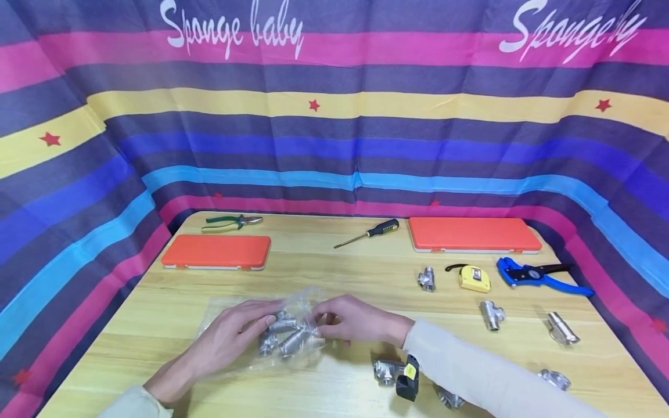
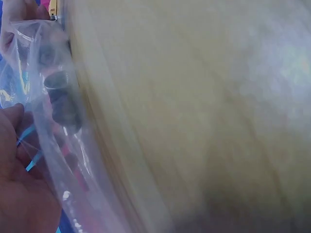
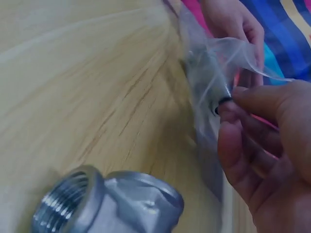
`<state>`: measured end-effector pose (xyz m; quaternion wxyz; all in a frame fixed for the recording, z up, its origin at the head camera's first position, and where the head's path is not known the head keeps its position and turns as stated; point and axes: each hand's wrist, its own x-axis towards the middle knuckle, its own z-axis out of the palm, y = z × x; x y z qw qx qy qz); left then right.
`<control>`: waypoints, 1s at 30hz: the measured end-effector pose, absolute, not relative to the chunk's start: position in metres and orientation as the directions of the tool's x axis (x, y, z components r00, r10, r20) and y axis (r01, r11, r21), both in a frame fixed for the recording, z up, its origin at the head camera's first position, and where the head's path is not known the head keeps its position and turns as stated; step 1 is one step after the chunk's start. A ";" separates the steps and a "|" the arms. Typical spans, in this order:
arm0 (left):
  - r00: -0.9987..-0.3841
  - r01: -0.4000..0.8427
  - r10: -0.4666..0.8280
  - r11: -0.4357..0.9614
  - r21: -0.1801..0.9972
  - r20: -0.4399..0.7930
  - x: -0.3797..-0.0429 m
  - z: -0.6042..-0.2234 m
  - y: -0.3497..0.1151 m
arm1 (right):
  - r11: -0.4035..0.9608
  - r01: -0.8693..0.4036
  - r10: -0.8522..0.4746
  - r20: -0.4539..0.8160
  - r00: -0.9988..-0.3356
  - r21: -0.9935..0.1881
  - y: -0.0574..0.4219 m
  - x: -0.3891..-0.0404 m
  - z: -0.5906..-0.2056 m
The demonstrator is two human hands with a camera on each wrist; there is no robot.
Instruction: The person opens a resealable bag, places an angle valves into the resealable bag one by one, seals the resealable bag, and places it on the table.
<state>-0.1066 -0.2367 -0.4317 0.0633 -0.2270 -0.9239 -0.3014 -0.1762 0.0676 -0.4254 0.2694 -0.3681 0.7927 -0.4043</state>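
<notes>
A clear plastic bag (image 1: 308, 299) with several metal pipe fittings (image 1: 294, 342) inside lies at the table's front middle. My left hand (image 1: 230, 334) holds the bag from its left side, thumb over the plastic near the fittings. At the bag's right end is my right hand (image 1: 358, 318), thumb and fingers curled. In the right wrist view, those fingertips pinch the end of a pipe fitting (image 3: 214, 77) at the bag's opening. Through the film in the left wrist view, dark fittings (image 2: 63, 99) show blurred. Close to my right wrist lies a metal tee fitting (image 1: 385, 371).
More tee fittings (image 1: 492, 315) lie scattered to the right, some partly behind my sleeve. Beyond them are a yellow tape measure (image 1: 474, 278) and a blue wire stripper (image 1: 543, 276). Two red cases (image 1: 216, 251), a screwdriver (image 1: 368, 232) and green-handled pliers (image 1: 232, 222) lie along the back.
</notes>
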 end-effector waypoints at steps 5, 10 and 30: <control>-0.886 0.463 0.387 0.708 0.533 0.256 -0.108 -0.431 -0.236 | 0.390 -0.342 -0.762 -0.091 -0.641 -0.855 0.094 -0.186 -0.423; -0.891 0.453 0.380 0.720 0.526 0.247 -0.107 -0.431 -0.236 | 0.443 -0.318 -0.646 -0.053 -0.762 -0.838 0.142 -0.202 -0.418; -0.880 0.475 0.394 0.727 0.496 0.265 -0.112 -0.430 -0.234 | 0.667 -0.209 -0.353 -0.057 -0.934 -0.715 0.264 -0.206 -0.426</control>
